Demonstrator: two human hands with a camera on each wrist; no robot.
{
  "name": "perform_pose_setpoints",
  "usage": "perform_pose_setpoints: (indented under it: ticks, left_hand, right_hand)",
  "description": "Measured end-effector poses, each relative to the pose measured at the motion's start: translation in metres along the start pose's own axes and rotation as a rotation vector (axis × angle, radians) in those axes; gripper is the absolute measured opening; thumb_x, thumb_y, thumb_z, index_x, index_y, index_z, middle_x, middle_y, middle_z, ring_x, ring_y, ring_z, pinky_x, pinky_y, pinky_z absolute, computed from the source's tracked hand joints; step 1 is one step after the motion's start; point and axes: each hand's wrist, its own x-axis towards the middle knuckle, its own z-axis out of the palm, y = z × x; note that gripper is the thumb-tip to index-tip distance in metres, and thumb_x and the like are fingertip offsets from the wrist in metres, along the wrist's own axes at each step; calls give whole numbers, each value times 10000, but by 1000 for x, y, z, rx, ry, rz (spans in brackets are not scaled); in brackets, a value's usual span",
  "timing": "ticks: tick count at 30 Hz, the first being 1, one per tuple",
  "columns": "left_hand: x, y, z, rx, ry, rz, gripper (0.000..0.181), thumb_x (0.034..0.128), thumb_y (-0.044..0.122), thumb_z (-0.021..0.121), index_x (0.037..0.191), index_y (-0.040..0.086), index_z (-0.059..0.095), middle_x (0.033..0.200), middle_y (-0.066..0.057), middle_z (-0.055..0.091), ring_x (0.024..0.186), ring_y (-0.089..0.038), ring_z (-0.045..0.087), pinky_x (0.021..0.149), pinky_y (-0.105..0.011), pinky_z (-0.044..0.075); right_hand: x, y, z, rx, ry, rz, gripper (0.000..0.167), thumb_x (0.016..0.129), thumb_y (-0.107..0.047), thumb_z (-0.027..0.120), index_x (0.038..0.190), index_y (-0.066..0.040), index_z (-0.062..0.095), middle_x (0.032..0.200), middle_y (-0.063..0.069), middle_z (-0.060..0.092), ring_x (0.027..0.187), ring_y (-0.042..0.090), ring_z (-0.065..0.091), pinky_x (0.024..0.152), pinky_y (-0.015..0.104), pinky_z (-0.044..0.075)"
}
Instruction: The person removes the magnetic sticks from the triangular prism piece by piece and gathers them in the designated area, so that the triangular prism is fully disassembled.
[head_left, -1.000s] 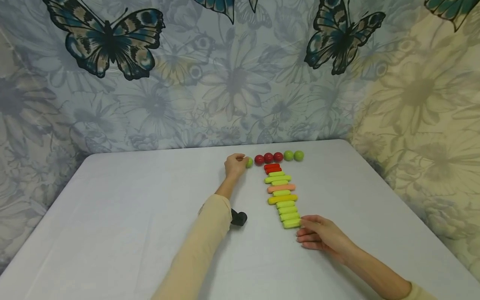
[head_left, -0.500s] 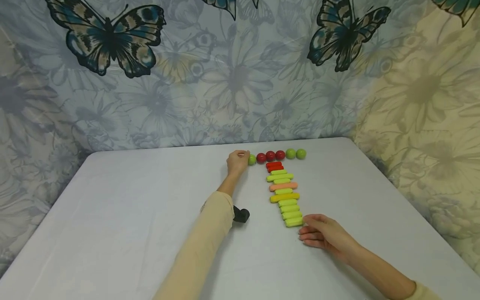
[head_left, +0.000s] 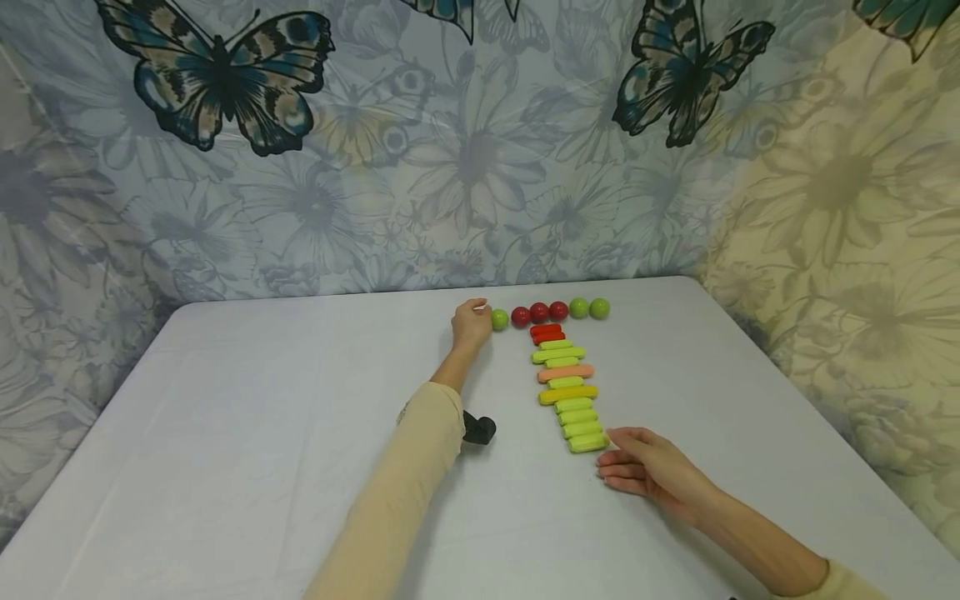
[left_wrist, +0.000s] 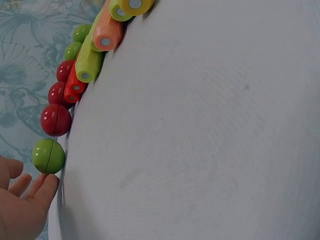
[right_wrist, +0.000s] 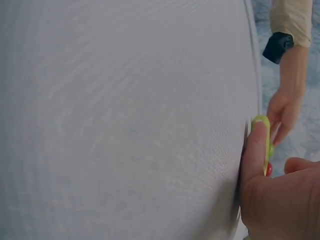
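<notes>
My left hand (head_left: pixel 471 323) is beside a green ball (head_left: pixel 500 319) at the left end of a ball row. In the left wrist view its fingertips lie against or very near that green ball (left_wrist: pixel 48 156), not wrapped round it. A small gap parts it from a red ball (left_wrist: pixel 55 120). My right hand (head_left: pixel 656 467) is by the nearest lime rod (head_left: pixel 588 444). Its thumb is at the rod's right end, other fingers loosely extended below. In the right wrist view the thumb overlaps a lime rod (right_wrist: pixel 261 120); whether it presses cannot be told.
From the balls, a column of side-by-side plastic rods runs toward me: red rods (head_left: pixel 547 330), a peach rod (head_left: pixel 566 373), a yellow rod (head_left: pixel 568 395) and several lime ones. More green balls (head_left: pixel 599 308) end the row. A black wrist device (head_left: pixel 480 429) sits at my left sleeve. A white cloth (head_left: pixel 225 433) covers the table.
The fingers of my left hand overlapped the green ball earlier; now they have drawn slightly left, leaving it in full view. My right hand stays by the rod end.
</notes>
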Motion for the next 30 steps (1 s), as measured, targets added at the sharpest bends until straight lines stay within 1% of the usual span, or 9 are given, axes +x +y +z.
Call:
perform_pose_setpoints:
  ticks: [7,10,13,16,19,22,24,27,30]
  left_hand:
    - [4,-3,-5,13,19,-12,310,987,107,492,1263,21,605,1141,-160,646,1051,-267,605,873,-329,496]
    - [6,-7,-8,7,33,-17,312,987,111,494,1267,26,602,1143,-158,643,1055,-270,599,874,-335,494]
    - [7,-10,-8,27,42,11,317,980,117,515,1272,24,597,1128,-154,654,1060,-280,596,892,-350,483]
    - [6,-13,-10,68,29,59,340,976,142,537,1293,24,577,1136,-148,652,1105,-306,558,930,-385,451]
    - [9,-12,-20,207,-19,142,397,981,217,547,1337,41,537,1242,-137,598,1199,-316,487,991,-412,400]
    - [17,-9,-40,450,-62,248,476,987,312,531,1390,65,476,1386,-130,479,1303,-291,396,1061,-398,335]
    - [21,-7,-54,612,-77,323,512,989,353,513,1411,71,446,1437,-125,420,1345,-286,334,1096,-397,277]
    - [26,-3,-79,792,-85,382,558,997,396,474,1442,68,393,1477,-132,362,1384,-306,253,1127,-438,193]
    - [30,1,-106,925,-94,400,604,1006,427,424,1473,56,327,1511,-152,296,1406,-341,179,1133,-494,126]
  right_hand:
    - [5,-3,-2,-22,-10,-14,623,1002,-332,501,1361,87,210,926,98,623,837,187,671,792,301,544]
    - [10,-6,-7,-87,28,-30,643,993,-362,514,1357,87,234,944,115,611,820,187,663,769,303,551]
    - [14,-9,-17,-252,99,-97,633,985,-383,521,1330,95,289,990,145,600,814,180,642,726,297,556]
    - [22,-13,-36,-566,177,-238,587,994,-396,496,1307,86,374,1089,230,579,900,273,623,737,370,543]
    - [37,-19,-60,-946,266,-470,533,994,-366,507,1273,86,459,1179,334,516,1034,453,535,825,537,471]
    - [58,-32,-83,-1237,385,-670,522,967,-365,554,1250,71,503,1246,387,440,1134,584,382,898,677,325]
    - [69,-43,-96,-1362,454,-701,550,958,-407,550,1256,52,504,1296,387,388,1189,608,290,941,706,234]
    - [82,-67,-112,-1473,487,-627,648,972,-514,453,1315,36,442,1367,379,290,1245,609,182,985,711,140]
    - [93,-95,-122,-1529,503,-552,733,978,-576,351,1363,47,377,1406,368,221,1275,594,115,1013,693,88]
